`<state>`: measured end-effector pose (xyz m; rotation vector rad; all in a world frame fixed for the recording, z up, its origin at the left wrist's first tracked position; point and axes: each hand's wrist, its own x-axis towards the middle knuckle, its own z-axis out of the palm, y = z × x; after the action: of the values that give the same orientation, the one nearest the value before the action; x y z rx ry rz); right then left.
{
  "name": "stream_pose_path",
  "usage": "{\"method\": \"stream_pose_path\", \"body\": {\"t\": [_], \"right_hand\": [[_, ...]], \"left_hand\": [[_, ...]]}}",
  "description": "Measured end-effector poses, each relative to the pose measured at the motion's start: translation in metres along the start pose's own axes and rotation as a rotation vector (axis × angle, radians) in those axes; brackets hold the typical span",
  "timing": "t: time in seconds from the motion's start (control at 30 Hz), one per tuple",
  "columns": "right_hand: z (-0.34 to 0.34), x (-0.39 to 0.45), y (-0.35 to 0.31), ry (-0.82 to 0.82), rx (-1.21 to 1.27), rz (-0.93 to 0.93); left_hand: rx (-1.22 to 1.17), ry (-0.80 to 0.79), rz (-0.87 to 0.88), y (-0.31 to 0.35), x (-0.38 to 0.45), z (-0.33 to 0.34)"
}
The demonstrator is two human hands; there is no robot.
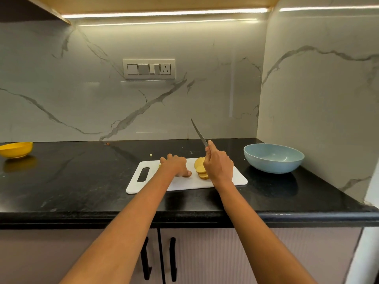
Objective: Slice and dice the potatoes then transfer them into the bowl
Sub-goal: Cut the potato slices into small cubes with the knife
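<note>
Now, right hand: the right hand (pixel 218 168) grips the knife (pixel 198 132) by its handle, blade raised off the cutting board (pixel 235 178) and slanting up and away to the left.
Left hand: the left hand (pixel 175 165) rests knuckles-up on the board, fingers bent downward; whether it holds anything I cannot tell.
Potato slices: the potato slices (pixel 200 168) lie overlapped on the board in a short row running near to far, between the two hands and touching the right one.
Key relation: the slices sit just left of the knife hand, which is the nearer; dicing likely means bringing the blade down across that row.
Bowl: the blue bowl (pixel 273 158) stands right of the board, apart from it, with nothing visible inside.
Far off: a yellow bowl (pixel 16 149) sits well left of the board.
</note>
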<state>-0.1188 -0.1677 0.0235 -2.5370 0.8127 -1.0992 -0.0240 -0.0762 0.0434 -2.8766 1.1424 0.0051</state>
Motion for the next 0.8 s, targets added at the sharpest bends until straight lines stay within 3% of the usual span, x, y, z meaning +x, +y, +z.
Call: {"method": "stream_pose_path", "body": {"t": [0.17, 0.47, 0.53, 0.67, 0.8], "right_hand": [[0.000, -0.001, 0.001, -0.007, 0.004, 0.001], [-0.003, -0.002, -0.001, -0.015, -0.006, -0.001], [-0.003, -0.003, -0.002, -0.008, -0.007, -0.002], [-0.006, -0.007, -0.005, -0.012, 0.006, -0.010], [-0.013, -0.018, -0.020, -0.063, -0.048, -0.059]], "left_hand": [[0.022, -0.018, 0.001, 0.003, -0.001, 0.002], [-0.236, -0.111, 0.124, -0.039, -0.032, -0.013], [-0.295, -0.060, 0.114, -0.051, -0.037, -0.010], [-0.455, 0.195, 0.069, -0.057, -0.043, 0.007], [-0.569, 0.277, 0.054, -0.046, -0.049, 0.030]]}}
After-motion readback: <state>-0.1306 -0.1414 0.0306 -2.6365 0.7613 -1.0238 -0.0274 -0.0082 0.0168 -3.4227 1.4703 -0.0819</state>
